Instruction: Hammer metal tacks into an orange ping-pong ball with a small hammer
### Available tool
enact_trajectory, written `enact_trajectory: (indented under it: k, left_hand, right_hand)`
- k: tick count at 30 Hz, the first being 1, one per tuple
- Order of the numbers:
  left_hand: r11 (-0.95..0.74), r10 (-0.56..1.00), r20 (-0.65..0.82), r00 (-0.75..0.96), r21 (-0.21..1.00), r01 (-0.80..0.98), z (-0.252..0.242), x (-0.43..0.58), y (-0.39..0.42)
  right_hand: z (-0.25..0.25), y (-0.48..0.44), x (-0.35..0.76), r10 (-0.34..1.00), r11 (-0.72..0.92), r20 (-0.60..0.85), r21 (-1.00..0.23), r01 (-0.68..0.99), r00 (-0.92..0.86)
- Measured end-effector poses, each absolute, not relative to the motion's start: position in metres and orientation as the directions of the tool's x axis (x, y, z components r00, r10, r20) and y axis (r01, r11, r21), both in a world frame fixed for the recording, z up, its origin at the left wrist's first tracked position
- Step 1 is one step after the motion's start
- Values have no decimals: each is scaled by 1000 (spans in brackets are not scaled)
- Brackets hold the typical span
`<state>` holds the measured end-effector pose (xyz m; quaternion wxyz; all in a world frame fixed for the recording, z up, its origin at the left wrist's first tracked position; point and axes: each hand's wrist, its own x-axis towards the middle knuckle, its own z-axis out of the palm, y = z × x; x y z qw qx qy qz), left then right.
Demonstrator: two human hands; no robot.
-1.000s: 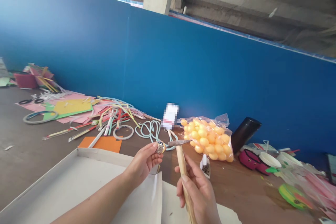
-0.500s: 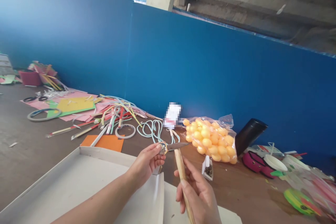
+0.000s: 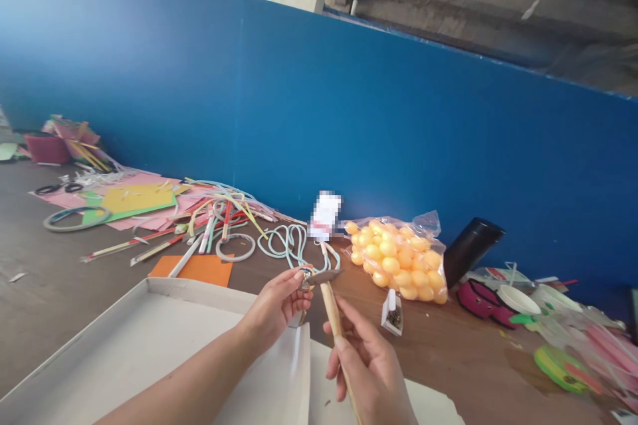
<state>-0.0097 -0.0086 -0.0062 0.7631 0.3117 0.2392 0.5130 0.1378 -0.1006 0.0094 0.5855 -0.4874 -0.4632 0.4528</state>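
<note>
My left hand [image 3: 279,305] is closed round the handle of a small knife [image 3: 323,277], whose dark blade points right. A shiny patterned part of the handle shows at my thumb. My right hand [image 3: 366,358] grips a slim pale wooden stick [image 3: 331,309], thumb along its side and upper end tilted up and left. The blade lies at the stick's top end; whether it touches the wood I cannot tell. Below my left forearm is a shallow white cardboard box lid [image 3: 164,339]. Right of the stick stands a little open box of small dark metal pieces [image 3: 393,315].
A clear bag of orange balls [image 3: 399,259] and a black cylinder [image 3: 473,249] lean near the blue partition [image 3: 379,113]. Coiled pale cord [image 3: 286,246], tape rings [image 3: 235,248] and an orange sheet [image 3: 199,270] lie left. A pink pouch [image 3: 481,302] and green-yellow tape [image 3: 563,366] lie right.
The stick and my right hand have shifted slightly left. The knife blade has swung a little and looks shorter from here. The whole view has moved slightly.
</note>
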Motion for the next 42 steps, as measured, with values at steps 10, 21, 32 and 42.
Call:
enact_trajectory:
  k: [10,21,32,42]
  left_hand:
    - [258,941,-33,337,715,-649,-3,-12,-8]
    - [273,935,-45,353,726,-631,-6,-10,-9]
    - [268,936,-42,351,729,-629,-8,-9,-10]
    - [265,936,-32,351,722,-639,-6,-8,-10]
  right_hand:
    - [10,-102,141,979,152,135,-983,-103,155]
    - [12,-103,140,976,171,156,-981,-90,152]
    - [8,-101,141,978,158,142,-983,-92,155]
    - [7,-98,140,972,164,147,-983,-82,182]
